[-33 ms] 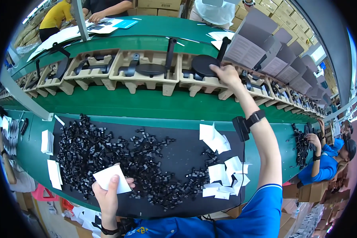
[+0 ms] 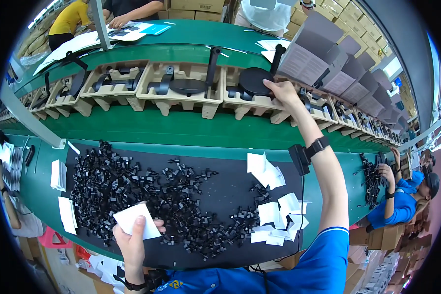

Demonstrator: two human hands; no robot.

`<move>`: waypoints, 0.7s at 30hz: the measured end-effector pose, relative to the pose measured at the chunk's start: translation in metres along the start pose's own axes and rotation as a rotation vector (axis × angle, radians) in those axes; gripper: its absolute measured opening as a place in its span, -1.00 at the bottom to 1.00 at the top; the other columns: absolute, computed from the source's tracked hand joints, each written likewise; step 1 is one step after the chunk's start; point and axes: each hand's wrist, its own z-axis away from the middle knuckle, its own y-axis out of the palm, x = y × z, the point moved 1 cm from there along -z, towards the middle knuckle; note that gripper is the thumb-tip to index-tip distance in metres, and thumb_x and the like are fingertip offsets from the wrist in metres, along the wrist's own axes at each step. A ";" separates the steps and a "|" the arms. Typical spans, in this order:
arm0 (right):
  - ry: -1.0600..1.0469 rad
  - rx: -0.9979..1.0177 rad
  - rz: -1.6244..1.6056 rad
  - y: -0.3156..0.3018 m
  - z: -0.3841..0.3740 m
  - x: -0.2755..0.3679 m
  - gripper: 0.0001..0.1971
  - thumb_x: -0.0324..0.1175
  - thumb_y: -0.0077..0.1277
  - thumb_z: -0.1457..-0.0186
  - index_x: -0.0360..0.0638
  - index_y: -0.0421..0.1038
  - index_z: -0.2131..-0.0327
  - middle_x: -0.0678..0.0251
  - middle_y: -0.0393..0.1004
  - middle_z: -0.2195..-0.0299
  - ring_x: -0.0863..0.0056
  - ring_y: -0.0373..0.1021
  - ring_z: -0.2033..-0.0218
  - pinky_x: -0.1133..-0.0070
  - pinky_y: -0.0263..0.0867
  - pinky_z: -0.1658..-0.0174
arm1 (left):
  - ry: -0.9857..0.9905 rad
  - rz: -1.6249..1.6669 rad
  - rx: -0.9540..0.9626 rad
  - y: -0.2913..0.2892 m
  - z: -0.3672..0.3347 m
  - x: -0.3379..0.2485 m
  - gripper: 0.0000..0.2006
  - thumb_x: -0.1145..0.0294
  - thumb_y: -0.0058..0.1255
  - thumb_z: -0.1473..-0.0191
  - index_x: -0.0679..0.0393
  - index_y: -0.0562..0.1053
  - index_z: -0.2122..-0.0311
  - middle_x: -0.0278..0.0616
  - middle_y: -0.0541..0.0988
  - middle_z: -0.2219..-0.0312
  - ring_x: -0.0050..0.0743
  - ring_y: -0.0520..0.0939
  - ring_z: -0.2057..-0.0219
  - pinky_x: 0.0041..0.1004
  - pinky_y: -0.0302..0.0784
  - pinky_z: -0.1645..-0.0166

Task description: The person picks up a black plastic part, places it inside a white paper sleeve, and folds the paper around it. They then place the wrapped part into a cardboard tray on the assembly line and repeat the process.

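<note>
My left hand (image 2: 132, 242) holds a small stack of white paper cards (image 2: 137, 221), thumb on top and fingers beneath, above a pile of small black plastic clips (image 2: 112, 188). My right hand (image 2: 282, 93) reaches to a moulded cardboard tray (image 2: 259, 103) on the raised green ledge. Its thumb and fingers pinch the right edge of a black round disc (image 2: 253, 81) in that tray; the fingers under the edge are partly hidden. A black upright arm (image 2: 278, 59) stands behind the disc. The tray to its left carries a similar black disc (image 2: 187, 86).
More trays (image 2: 113, 85) line the ledge both ways, with open grey boxes (image 2: 306, 54) behind at right. White paper cards (image 2: 279, 215) lie on the right of the black mat (image 2: 220, 191), others (image 2: 67, 215) at left. A metal post (image 2: 32, 117) rises at left. A co-worker (image 2: 394, 196) handles black parts at right.
The trays and black disc sit very slightly further right. Both hands keep their holds.
</note>
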 end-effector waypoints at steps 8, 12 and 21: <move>-0.638 -0.688 0.332 -0.060 0.012 0.009 -0.69 -0.20 0.03 -0.02 -0.31 0.48 0.33 0.01 0.48 0.50 0.08 0.44 0.39 0.37 0.36 0.29 | 0.003 0.006 -0.147 -0.036 -0.005 0.000 -0.66 0.29 -0.11 -0.14 0.36 0.32 0.10 0.00 0.54 0.57 -0.33 0.57 0.65 -0.48 0.54 0.51; -0.579 -0.478 0.770 -0.072 0.001 -0.005 -0.75 -0.27 0.02 0.00 -0.24 0.48 0.30 0.01 0.48 0.46 0.08 0.44 0.37 0.35 0.35 0.25 | -0.004 0.014 -0.157 -0.041 -0.011 0.005 -0.67 0.29 -0.12 -0.14 0.36 0.32 0.10 0.01 0.55 0.57 -0.32 0.57 0.64 -0.48 0.54 0.51; -0.604 -0.389 1.078 -0.015 0.003 -0.031 -0.71 -0.19 0.00 0.00 -0.16 0.49 0.26 0.11 0.49 0.45 0.18 0.45 0.34 0.39 0.35 0.23 | 0.023 -0.004 -0.148 -0.044 -0.015 0.007 -0.68 0.33 -0.11 -0.13 0.41 0.36 0.13 0.08 0.57 0.52 -0.30 0.61 0.59 -0.46 0.55 0.48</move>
